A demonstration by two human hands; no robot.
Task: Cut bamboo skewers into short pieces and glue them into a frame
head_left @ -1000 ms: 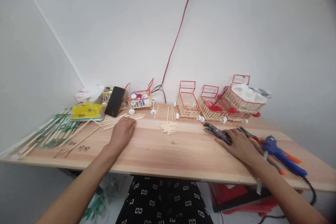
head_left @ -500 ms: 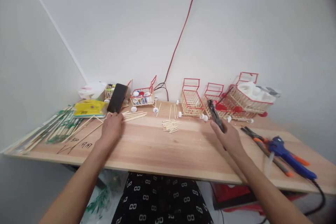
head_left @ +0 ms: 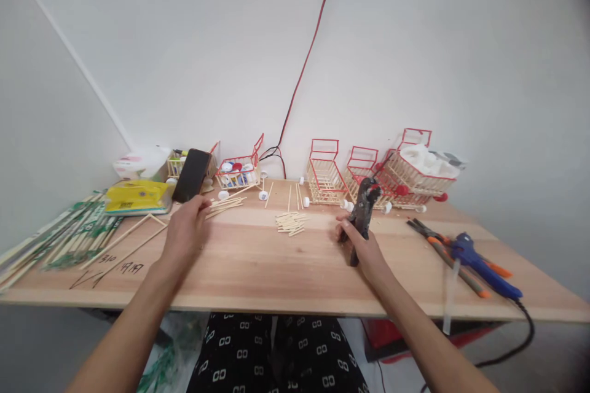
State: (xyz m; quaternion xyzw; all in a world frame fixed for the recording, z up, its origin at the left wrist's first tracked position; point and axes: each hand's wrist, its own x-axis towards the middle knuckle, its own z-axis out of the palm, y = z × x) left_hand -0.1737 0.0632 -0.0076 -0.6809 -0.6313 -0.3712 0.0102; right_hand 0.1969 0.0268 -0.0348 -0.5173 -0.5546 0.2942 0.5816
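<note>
While our right hand (head_left: 370,253) clasps dark pliers (head_left: 364,212) right of centre, our left hand (head_left: 184,230), grip unclear, seems to select centre-left sticks (head_left: 228,206); separating one likely needs fingertip precision.

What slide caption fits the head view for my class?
Right hand grips dark pliers; left hand at thin wooden sticks, miniature shopping carts behind.

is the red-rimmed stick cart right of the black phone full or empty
Full: round white, red and blue caps fill the red-rimmed stick cart.
</note>
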